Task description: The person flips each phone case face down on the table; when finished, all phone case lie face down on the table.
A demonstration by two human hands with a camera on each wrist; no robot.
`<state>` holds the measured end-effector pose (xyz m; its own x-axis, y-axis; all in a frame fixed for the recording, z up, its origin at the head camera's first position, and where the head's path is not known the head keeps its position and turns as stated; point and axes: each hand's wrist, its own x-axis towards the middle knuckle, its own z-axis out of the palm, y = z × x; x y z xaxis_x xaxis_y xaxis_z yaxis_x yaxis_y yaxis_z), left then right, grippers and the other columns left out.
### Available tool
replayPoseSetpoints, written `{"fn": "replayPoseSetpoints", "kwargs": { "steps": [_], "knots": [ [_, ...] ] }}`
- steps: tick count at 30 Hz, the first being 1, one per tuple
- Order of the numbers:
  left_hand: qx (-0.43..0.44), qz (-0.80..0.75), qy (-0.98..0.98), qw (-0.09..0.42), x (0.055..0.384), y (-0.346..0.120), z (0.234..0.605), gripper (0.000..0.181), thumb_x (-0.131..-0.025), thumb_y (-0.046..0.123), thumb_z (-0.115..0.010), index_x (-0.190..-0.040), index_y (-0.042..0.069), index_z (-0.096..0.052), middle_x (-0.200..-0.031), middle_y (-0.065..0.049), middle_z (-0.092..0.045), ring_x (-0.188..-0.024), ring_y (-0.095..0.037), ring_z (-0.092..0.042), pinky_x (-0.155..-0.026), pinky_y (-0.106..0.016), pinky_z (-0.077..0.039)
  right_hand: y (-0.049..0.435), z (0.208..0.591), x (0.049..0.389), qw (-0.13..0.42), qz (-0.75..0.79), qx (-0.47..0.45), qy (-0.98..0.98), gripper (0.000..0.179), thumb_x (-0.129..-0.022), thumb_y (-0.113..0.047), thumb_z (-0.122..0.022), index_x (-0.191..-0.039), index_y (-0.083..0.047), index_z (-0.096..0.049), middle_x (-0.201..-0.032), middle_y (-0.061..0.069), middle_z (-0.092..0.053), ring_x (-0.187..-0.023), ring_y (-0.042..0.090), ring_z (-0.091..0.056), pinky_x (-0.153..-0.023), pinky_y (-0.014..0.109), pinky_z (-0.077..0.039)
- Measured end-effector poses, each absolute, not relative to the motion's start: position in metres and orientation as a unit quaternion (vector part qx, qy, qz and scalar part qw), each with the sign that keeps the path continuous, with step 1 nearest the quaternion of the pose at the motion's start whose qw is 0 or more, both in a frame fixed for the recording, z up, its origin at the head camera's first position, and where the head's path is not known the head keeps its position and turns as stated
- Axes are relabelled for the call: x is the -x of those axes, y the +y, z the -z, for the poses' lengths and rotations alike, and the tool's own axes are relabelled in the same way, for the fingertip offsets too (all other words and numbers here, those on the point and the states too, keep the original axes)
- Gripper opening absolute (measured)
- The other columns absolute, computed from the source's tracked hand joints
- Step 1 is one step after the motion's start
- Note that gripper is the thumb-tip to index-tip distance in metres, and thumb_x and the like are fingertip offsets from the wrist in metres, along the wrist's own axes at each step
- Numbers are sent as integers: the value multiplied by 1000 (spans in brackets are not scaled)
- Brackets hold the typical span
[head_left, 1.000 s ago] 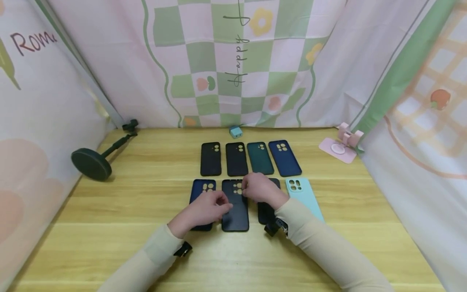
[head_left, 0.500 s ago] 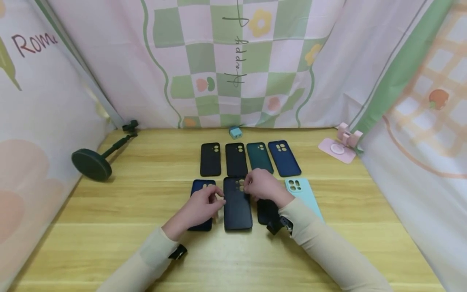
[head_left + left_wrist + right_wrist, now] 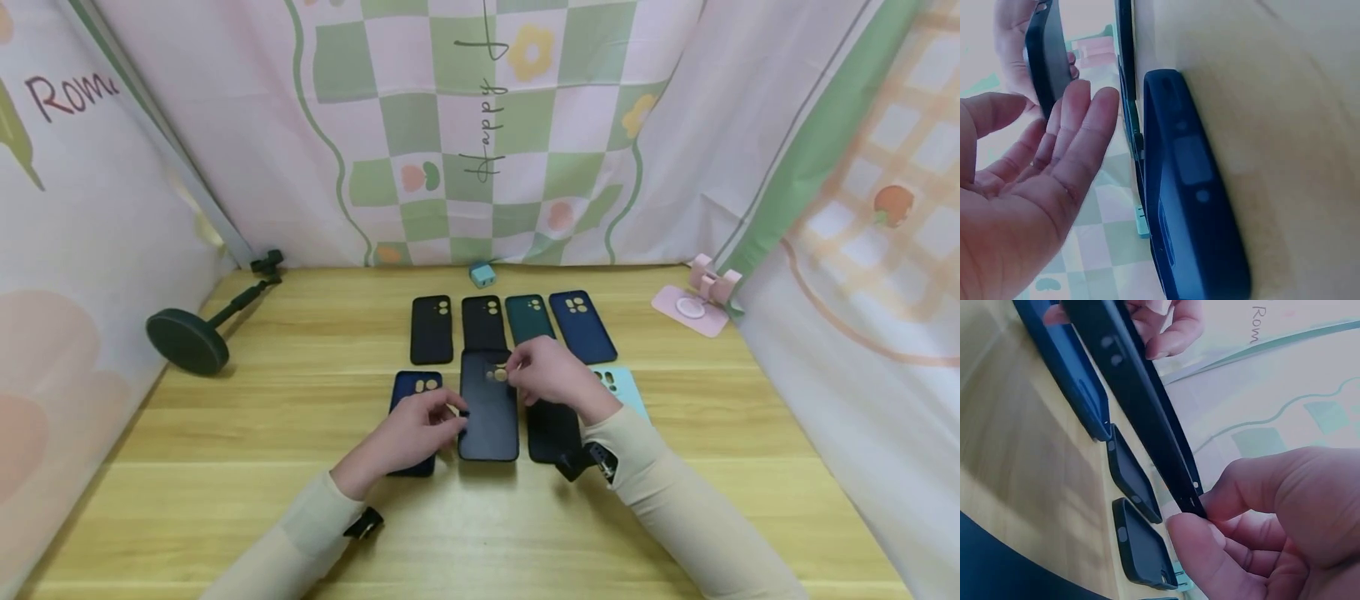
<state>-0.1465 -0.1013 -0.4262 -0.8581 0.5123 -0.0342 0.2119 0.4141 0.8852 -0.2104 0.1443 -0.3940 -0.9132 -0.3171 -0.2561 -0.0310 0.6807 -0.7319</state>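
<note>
Head view, six o'clock: the right hand's grip [image 3: 551,375] pinches a black phone case [image 3: 486,429], raised off the surface [image 3: 225,454]; the left hand's grip [image 3: 408,429] is spread beside it. The twelve-o'clock curtain [image 3: 517,125] reads "Happy", the ten-o'clock sheet [image 3: 82,167] "Rom".

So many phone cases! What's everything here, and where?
Held case: 1, black, centre
Other cases: 3, black, two back, one front
Blue cases: 2, navy, back right, front left
Green case: 1, dark green, back
Pale case: 1, turquoise, front right
Cube: 1, light blue, back
Round stand: 1, dark green, left
Small stand: 1, pink, right
Table: 1, yellowish, underneath
Cloth walls: 3, multicoloured, around
Wrist cameras: 2, black, at cuffs
Sleeves: 2, beige, both arms
Left hand: 1, beside held case
Right hand: 1, pinching held case
</note>
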Motion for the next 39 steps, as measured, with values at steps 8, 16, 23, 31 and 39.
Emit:
{"fn": "replayPoseSetpoints", "kwargs": {
  "steps": [8,16,23,31,39],
  "knots": [
    [-236,-491,830,121,143,-100,424,15,-96,19,-64,-110,15,-67,-93,6,-66,-77,-12,-62,-66,-30,-53,142,394,210,180,413,96,888,10,-93,-10,-61,-98,-4,-68,-78,9,-66,-63,21,-67,-63,39,-58],
    [-202,-517,823,117,147,-102,425,14,-96,16,-64,-110,13,-66,-90,-1,-66,-71,-16,-62,-61,-30,-51,143,392,209,170,403,113,892,14,-96,-17,-60,-104,-7,-65,-84,14,-67,-66,22,-68,-64,40,-58],
    [-179,-522,826,114,147,-101,426,13,-96,17,-64,-108,14,-65,-81,-4,-63,-64,-16,-56,-56,-28,-47,134,386,206,133,414,123,892,25,-98,-21,-59,-119,-9,-60,-85,12,-68,-70,27,-69,-62,37,-56],
    [-195,-520,825,107,142,-94,424,15,-96,17,-64,-110,12,-65,-72,3,-63,-64,-13,-60,-57,-27,-48,115,387,203,129,427,144,883,37,-97,-23,-61,-132,-12,-54,-86,3,-67,-68,15,-68,-63,34,-57],
    [-210,-504,834,78,139,-88,424,10,-94,17,-66,-104,15,-66,-89,5,-68,-74,-7,-65,-65,-28,-53,107,387,201,119,417,138,890,35,-96,-24,-64,-127,-9,-58,-82,3,-65,-65,15,-68,-60,34,-54]
  ]
}}
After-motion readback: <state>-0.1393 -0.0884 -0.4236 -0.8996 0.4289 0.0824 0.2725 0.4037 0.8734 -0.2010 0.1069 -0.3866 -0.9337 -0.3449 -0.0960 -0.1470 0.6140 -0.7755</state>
